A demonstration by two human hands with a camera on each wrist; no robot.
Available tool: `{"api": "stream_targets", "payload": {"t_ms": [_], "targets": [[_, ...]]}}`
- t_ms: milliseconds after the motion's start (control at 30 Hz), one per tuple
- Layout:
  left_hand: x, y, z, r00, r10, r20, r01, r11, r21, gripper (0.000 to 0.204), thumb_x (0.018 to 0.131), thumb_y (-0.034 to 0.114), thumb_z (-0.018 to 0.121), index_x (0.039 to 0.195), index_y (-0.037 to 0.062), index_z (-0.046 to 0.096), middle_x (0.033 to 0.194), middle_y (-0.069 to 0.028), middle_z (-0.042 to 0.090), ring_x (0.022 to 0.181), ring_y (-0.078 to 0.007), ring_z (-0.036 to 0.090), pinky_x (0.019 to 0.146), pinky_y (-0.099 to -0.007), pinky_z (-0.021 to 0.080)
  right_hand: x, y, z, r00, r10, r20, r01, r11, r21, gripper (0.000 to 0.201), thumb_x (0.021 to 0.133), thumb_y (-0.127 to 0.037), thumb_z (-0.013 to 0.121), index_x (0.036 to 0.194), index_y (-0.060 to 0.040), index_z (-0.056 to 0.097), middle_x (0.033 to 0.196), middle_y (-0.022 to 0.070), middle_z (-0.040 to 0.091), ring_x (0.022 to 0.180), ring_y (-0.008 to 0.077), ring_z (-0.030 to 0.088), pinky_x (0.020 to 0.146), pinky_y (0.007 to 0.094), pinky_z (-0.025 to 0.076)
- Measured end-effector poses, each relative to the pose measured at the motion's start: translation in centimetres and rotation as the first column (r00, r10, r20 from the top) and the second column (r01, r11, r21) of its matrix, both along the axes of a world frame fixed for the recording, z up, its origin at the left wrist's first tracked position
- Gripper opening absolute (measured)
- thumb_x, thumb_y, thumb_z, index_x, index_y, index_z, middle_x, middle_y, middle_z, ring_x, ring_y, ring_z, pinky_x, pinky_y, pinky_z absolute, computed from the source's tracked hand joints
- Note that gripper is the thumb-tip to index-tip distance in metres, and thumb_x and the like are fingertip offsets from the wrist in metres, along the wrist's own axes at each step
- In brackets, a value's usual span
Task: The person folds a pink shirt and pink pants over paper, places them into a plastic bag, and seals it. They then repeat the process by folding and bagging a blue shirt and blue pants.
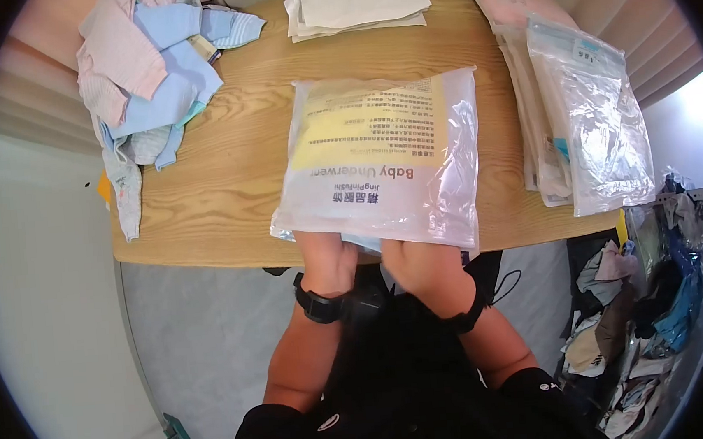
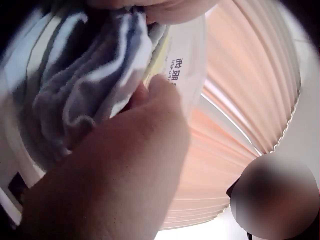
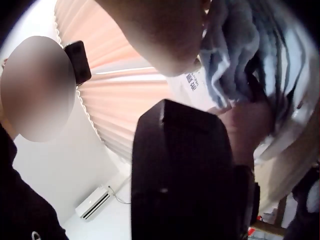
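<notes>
A clear plastic bag with "Baby Underwear" print and a yellow panel lies at the table's near edge, its mouth toward the person. Both hands reach in under its top sheet, so the head view hides their fingers. Inside is a blue-grey folded garment, soft and layered, with pale edges. My left hand pinches the garment's edge near the printed sheet, thumb uppermost. Opposite, my right hand is up against the same cloth; whether its fingers close on it I cannot tell.
Pink, blue and grey baby clothes are heaped at the table's left. White sheets are stacked at the back. Several packaged bags lie along the right edge. Bagged clothes stand on the right, below table height.
</notes>
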State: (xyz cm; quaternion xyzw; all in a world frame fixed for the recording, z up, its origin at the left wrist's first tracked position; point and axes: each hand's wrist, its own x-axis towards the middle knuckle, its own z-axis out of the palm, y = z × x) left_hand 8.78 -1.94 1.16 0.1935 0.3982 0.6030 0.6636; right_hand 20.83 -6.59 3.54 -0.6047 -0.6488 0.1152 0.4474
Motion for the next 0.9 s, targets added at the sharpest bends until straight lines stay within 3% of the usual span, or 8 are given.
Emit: {"api": "stream_targets", "payload": {"t_ms": [67, 200, 267, 400, 567, 700, 767, 900], "targets": [[-0.4, 0.0, 0.0, 0.999, -0.047, 0.010, 0.047, 0.998, 0.039, 0.039, 0.100, 0.029, 0.048, 0.131, 0.0062, 0.047, 0.127, -0.0078, 0.056, 0.114, -0.0205, 0.056, 0.094, -0.0360, 0.048, -0.2, 0.4, 1.8, 0.982, 0.188, 0.005, -0.188, 0.981, 0.043, 0.030, 0.083, -0.012, 0.066, 0.110, 0.0000, 0.064, 0.106, 0.0197, 0.063, 0.094, 0.0378, 0.060, 0.083, 0.0446, 0.047], [-0.9, 0.9, -0.7, 0.998, -0.059, 0.018, 0.057, 0.994, 0.093, 0.038, 0.100, 0.029, 0.048, 0.130, 0.0062, 0.048, 0.126, -0.0071, 0.057, 0.113, -0.0205, 0.056, 0.094, -0.0358, 0.048, 0.0, 1.0, 0.6, 0.980, 0.198, 0.031, -0.196, 0.980, -0.044, 0.027, 0.082, -0.013, 0.066, 0.107, -0.0006, 0.066, 0.104, 0.0195, 0.063, 0.092, 0.0386, 0.060, 0.082, 0.0449, 0.048], [-0.8, 1.1, -0.3, 0.999, -0.021, 0.034, 0.019, 0.998, 0.058, 0.038, 0.099, 0.028, 0.049, 0.130, 0.0056, 0.048, 0.125, -0.0073, 0.057, 0.112, -0.0204, 0.056, 0.094, -0.0363, 0.047, 0.6, 0.8, -0.5, 0.968, 0.135, 0.210, -0.132, 0.991, -0.029, 0.028, 0.082, -0.011, 0.065, 0.107, 0.0000, 0.065, 0.102, 0.0205, 0.063, 0.091, 0.0400, 0.059, 0.081, 0.0461, 0.047], [-0.7, 1.1, 0.1, 0.998, -0.044, 0.038, 0.042, 0.997, 0.070, 0.036, 0.099, 0.027, 0.050, 0.128, 0.0052, 0.050, 0.123, -0.0072, 0.058, 0.110, -0.0194, 0.057, 0.093, -0.0361, 0.048, 1.1, 0.5, -0.6, 0.972, 0.091, 0.217, -0.080, 0.995, -0.057, 0.027, 0.081, -0.008, 0.063, 0.107, 0.0018, 0.063, 0.100, 0.0215, 0.063, 0.091, 0.0411, 0.059, 0.081, 0.0477, 0.046], [-0.4, 0.6, 0.1, 0.997, -0.032, -0.069, 0.036, 0.998, 0.055, 0.032, 0.098, 0.025, 0.052, 0.124, 0.0056, 0.054, 0.117, -0.0056, 0.061, 0.106, -0.0168, 0.058, 0.089, -0.0334, 0.048, 1.1, 0.9, 0.0, 0.965, -0.107, 0.241, 0.099, 0.994, 0.044, 0.028, 0.078, 0.001, 0.059, 0.106, 0.0031, 0.063, 0.098, 0.0219, 0.063, 0.089, 0.0420, 0.058, 0.079, 0.0488, 0.046], [-0.4, 0.5, 0.4, 0.989, -0.108, -0.099, 0.114, 0.992, 0.058, 0.032, 0.099, 0.026, 0.050, 0.124, 0.0060, 0.054, 0.117, -0.0054, 0.062, 0.104, -0.0164, 0.059, 0.086, -0.0324, 0.048, 1.4, 1.4, 0.5, 0.972, -0.142, 0.186, 0.125, 0.987, 0.101, 0.029, 0.076, 0.002, 0.058, 0.104, 0.0029, 0.064, 0.096, 0.0218, 0.063, 0.087, 0.0418, 0.058, 0.077, 0.0483, 0.046], [-0.3, 0.6, 0.3, 0.989, -0.126, -0.082, 0.131, 0.990, 0.052, 0.033, 0.100, 0.028, 0.047, 0.124, 0.0069, 0.054, 0.117, -0.0054, 0.062, 0.103, -0.0160, 0.059, 0.084, -0.0329, 0.048, 1.4, 1.5, 0.2, 0.949, -0.124, 0.292, 0.116, 0.992, 0.042, 0.027, 0.075, 0.002, 0.058, 0.101, 0.0028, 0.064, 0.094, 0.0206, 0.063, 0.085, 0.0410, 0.058, 0.075, 0.0476, 0.047], [0.3, 0.6, 0.7, 0.983, -0.138, -0.125, 0.147, 0.987, 0.067, 0.033, 0.101, 0.029, 0.044, 0.125, 0.0082, 0.053, 0.115, -0.0046, 0.062, 0.103, -0.0158, 0.059, 0.085, -0.0333, 0.047, 1.5, 2.0, 0.4, 0.933, -0.109, 0.342, 0.115, 0.993, 0.002, 0.023, 0.077, -0.001, 0.058, 0.099, 0.0013, 0.064, 0.093, 0.0196, 0.063, 0.086, 0.0400, 0.058, 0.074, 0.0473, 0.047]]}}
